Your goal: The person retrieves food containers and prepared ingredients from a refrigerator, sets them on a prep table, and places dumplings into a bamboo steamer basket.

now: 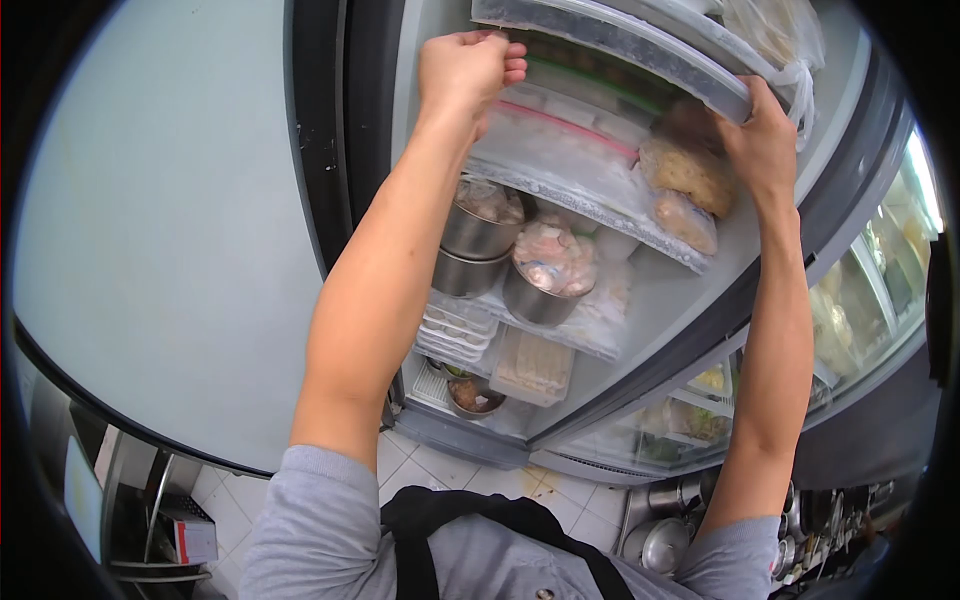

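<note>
A long clear plastic container (640,40) with a frosted edge juts out of the upper part of an open upright freezer. My right hand (760,135) grips its right end, the fingers curled around the corner. Just below the container's left end is my left hand (465,75), fingers curled in; what they hold, if anything, is hidden. Under the container, a shelf (590,205) carries a frosted bag with a pink zip strip (570,130). Beside my right wrist sit a bag of tan food (688,178) and a smaller wrapped pack (686,222).
Steel pots (470,240) with bagged food stand on a lower shelf, one heaped with pale pink pieces (553,258). Below are white stacked trays (455,335) and a plastic box (532,367). The open door (160,230) fills the left; cookware (665,545) lies at lower right.
</note>
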Available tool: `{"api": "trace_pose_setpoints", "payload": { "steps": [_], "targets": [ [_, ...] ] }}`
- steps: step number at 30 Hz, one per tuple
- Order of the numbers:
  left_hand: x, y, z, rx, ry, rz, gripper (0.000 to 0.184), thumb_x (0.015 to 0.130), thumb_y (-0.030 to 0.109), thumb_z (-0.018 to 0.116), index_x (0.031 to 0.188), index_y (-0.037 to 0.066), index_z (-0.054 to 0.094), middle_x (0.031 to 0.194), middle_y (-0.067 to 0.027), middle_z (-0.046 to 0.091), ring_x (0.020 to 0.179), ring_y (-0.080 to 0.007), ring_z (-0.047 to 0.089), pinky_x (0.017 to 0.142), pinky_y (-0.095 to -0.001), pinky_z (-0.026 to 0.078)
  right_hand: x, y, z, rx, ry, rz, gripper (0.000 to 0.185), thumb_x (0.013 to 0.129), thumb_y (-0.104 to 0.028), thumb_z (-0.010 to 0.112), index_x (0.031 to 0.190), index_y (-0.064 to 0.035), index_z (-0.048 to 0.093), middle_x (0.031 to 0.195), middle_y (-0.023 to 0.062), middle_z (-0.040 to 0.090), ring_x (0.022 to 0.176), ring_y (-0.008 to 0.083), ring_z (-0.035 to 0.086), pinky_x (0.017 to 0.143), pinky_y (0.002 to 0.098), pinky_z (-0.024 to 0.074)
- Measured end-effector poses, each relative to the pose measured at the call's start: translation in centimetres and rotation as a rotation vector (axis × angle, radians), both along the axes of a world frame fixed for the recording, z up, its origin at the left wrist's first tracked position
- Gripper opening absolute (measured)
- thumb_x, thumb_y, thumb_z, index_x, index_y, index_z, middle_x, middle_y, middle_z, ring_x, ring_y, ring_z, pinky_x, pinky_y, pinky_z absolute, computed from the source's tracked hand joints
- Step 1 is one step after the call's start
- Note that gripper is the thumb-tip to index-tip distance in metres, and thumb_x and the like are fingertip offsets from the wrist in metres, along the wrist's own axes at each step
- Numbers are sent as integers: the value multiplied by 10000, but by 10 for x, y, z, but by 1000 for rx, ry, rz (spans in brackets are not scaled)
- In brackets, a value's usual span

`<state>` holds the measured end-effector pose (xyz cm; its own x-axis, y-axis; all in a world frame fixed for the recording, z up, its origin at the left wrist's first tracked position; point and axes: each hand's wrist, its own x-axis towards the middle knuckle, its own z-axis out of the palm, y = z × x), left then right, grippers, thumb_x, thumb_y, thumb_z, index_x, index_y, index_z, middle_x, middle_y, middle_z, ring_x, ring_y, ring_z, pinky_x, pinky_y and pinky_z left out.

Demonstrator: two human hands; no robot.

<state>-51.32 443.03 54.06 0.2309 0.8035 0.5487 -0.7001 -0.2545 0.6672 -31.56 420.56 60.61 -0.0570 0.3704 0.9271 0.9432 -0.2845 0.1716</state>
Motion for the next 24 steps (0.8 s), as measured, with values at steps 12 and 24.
{"api": "trace_pose_setpoints", "payload": {
  "steps": [12, 24],
  "targets": [
    [-8, 10, 0, 16, -90, -216, 232, 947, 61, 592, 1061, -141, 593, 1000, -204, 677, 758, -175, 638, 678, -289, 557, 10, 0, 1, -4, -59, -43, 379, 829, -199, 764, 1148, -36, 638, 989, 188, 709, 873, 331, 700, 793, 392, 536],
    [-64, -44, -46, -142, -38, -240, 353, 983, 312, 674, 780, 36, 587, 546, 22, 473, 403, -51, 358, 372, -215, 260, 28, 47, 4, -54, -109, -203, 389, 813, -164, 760, 1098, 15, 564, 1057, 259, 665, 1003, 449, 641, 854, 501, 524]
  ]
}}
